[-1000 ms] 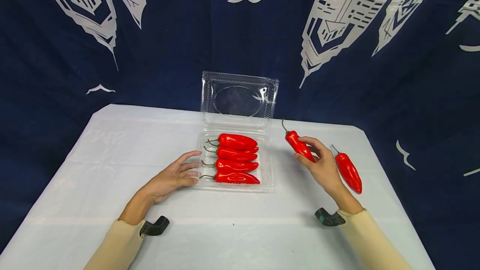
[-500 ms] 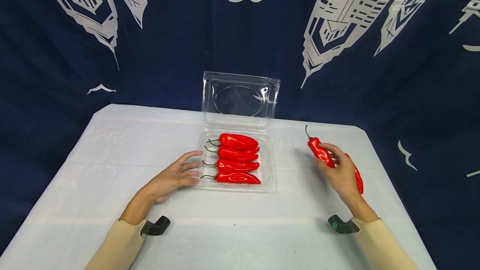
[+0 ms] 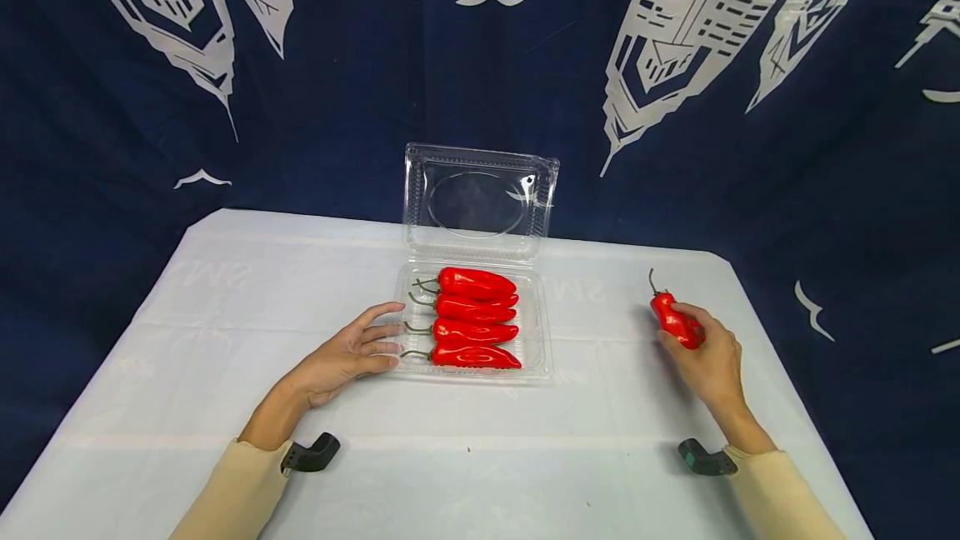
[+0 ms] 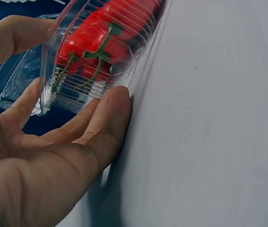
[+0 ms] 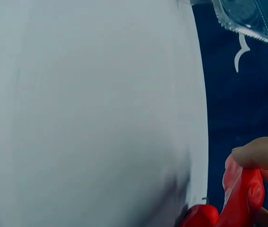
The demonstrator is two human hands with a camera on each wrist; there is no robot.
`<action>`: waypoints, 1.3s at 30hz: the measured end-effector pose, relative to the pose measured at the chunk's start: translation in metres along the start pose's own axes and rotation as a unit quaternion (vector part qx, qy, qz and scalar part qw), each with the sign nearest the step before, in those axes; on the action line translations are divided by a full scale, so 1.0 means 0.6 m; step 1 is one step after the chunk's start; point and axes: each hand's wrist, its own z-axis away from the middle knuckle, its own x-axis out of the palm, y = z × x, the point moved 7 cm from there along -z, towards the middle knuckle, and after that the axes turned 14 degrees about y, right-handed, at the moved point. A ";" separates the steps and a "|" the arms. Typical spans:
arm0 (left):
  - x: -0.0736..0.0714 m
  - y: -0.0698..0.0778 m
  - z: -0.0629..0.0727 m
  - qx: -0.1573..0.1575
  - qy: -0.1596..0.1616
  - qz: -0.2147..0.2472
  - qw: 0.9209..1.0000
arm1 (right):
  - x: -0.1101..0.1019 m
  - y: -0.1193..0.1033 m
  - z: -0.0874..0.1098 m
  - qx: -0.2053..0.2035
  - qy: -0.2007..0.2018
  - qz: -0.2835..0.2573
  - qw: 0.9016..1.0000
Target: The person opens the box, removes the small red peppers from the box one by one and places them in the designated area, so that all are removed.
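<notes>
Curled fingers of the right hand grip a glossy, tapered red chili pepper right of the clear plastic clamshell container; spread, relaxed fingers of the left hand touch the container's ribbed wall. Inside lie smooth red peppers with thin green stems. Outside it, faint lettering on the white tablecloth is unreadable.

The large table has a white covering with faint crease lines, and its two far corners, at ten and two o'clock, are cut slantwise. Directly upon it, toward twelve o'clock, stands a rectangular hinged container of clear plastic; from this, tiny dark specks lie at five and six o'clock.
</notes>
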 end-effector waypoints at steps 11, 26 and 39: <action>0.001 0.000 -0.001 -0.001 0.000 0.000 1.000 | 0.000 0.010 0.006 -0.063 0.016 0.046 0.997; 0.000 0.000 -0.001 0.001 0.002 0.001 1.000 | 0.014 0.025 0.005 -0.032 -0.015 0.068 0.997; 0.001 0.001 0.002 0.002 0.001 -0.004 1.000 | 0.018 0.021 0.008 -0.051 -0.013 0.080 0.995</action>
